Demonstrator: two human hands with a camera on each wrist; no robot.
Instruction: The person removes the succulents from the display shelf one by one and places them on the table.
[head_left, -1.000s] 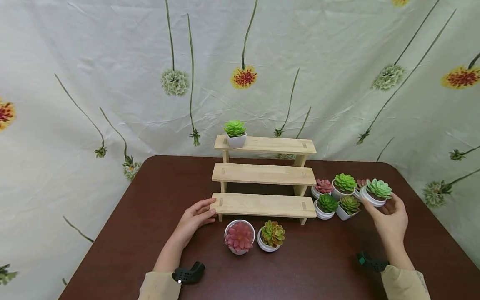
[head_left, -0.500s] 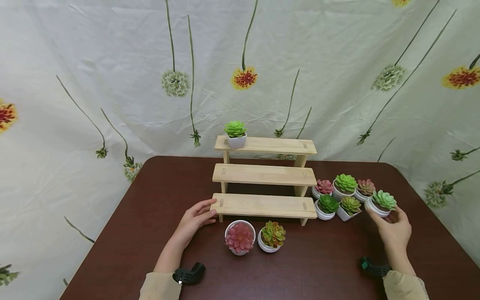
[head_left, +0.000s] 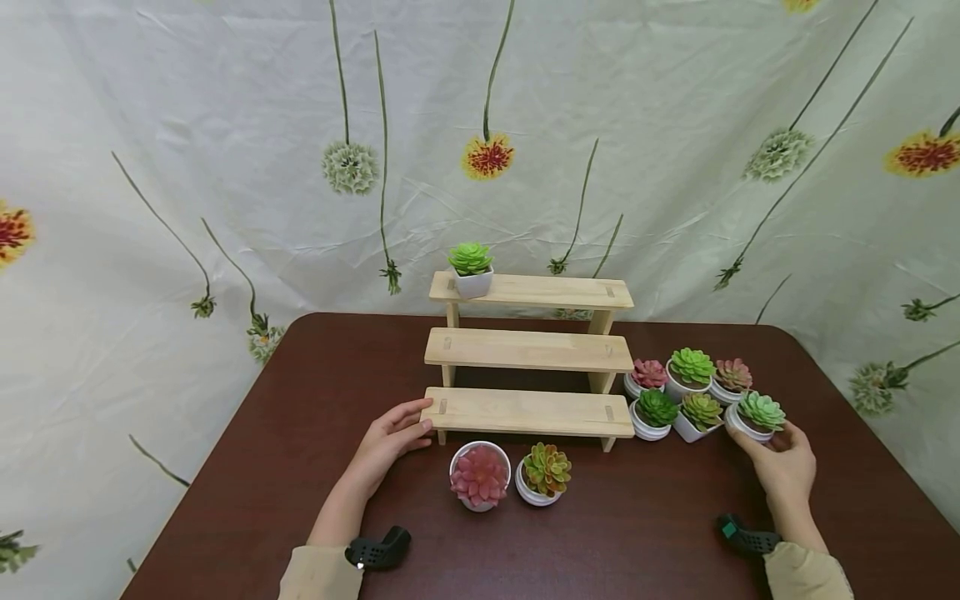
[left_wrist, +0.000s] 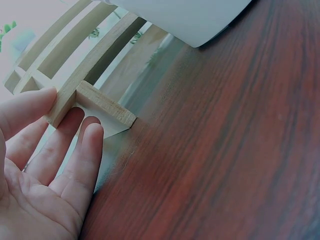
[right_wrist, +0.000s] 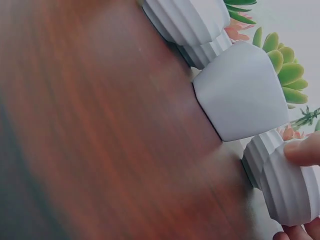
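A three-step wooden stand [head_left: 525, 408] stands on the table. My left hand [head_left: 386, 442] grips the left end of its lowest step. In the left wrist view, the thumb [left_wrist: 35, 107] lies on the board and the fingers reach beneath its edge. My right hand [head_left: 787, 471] holds a pale green succulent in a white ribbed pot [head_left: 752, 418], at the front right of a cluster of potted succulents. Its thumb [right_wrist: 304, 150] presses the pot's side in the right wrist view. Beside this pot is a square-potted green succulent [head_left: 701, 414].
Other cluster pots include a dark green succulent [head_left: 655, 410], a bright green one [head_left: 690, 368] and a dusty pink one [head_left: 732, 379]. In front of the stand are a red succulent [head_left: 480, 477] and an orange-green one [head_left: 546, 471]. A square-potted succulent [head_left: 472, 271] sits on the top step.
My right hand has moved the pale green succulent first right, then back left and lower, beside the cluster. The dusty pink succulent behind it shows more fully. My left hand has stayed put.
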